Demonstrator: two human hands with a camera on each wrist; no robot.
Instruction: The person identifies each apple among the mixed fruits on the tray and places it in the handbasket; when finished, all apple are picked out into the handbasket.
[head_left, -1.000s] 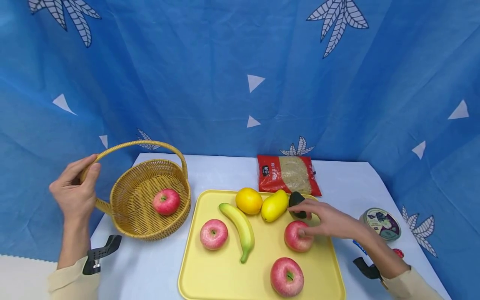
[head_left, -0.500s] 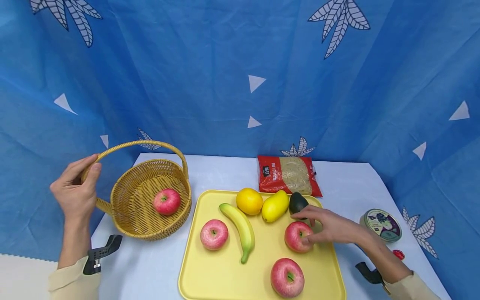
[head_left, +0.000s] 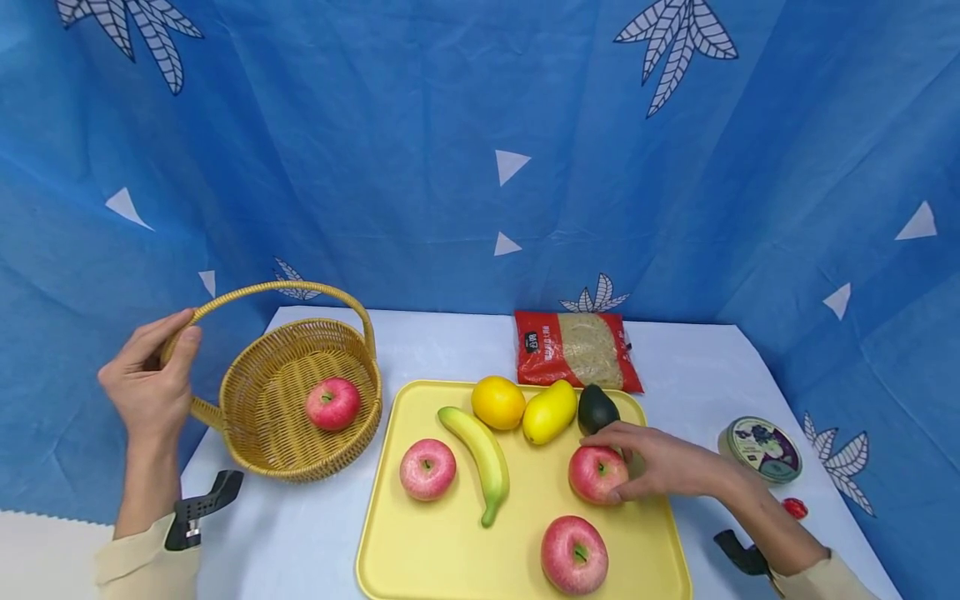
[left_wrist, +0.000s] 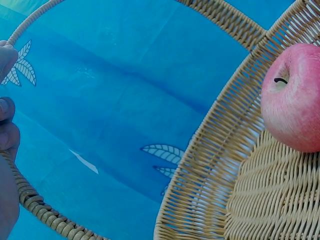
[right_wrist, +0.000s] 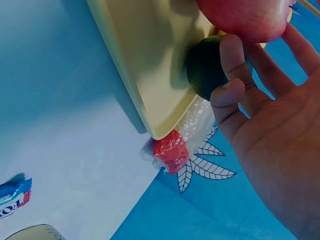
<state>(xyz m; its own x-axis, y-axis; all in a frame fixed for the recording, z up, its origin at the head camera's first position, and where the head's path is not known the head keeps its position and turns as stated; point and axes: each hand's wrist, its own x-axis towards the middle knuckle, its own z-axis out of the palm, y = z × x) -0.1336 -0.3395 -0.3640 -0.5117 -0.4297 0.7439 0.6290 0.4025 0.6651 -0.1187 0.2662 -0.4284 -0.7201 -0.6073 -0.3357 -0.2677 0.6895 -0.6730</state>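
Note:
My left hand (head_left: 152,379) grips the arched handle of a wicker basket (head_left: 266,400), which tilts toward me. One red apple (head_left: 333,404) lies inside, seen close up in the left wrist view as a pink apple (left_wrist: 295,100). Over the yellow tray (head_left: 457,562), my right hand (head_left: 667,462) has its fingertips and thumb around an apple (head_left: 594,475) at the tray's right side. In the right wrist view that apple (right_wrist: 245,17) sits against the fingers, with a dark avocado (right_wrist: 205,70) just behind them.
Also on the tray are a banana (head_left: 480,458), a lemon-yellow fruit (head_left: 498,402), a mango (head_left: 550,412) and two more apples, one left (head_left: 427,469) and one in front (head_left: 574,554). A red food packet (head_left: 577,350) lies behind; a round tin (head_left: 763,450) stands right.
My right hand draws back slightly from the avocado, toward me, and its fingertips now close around the right-hand apple. My left hand and the basket stay put.

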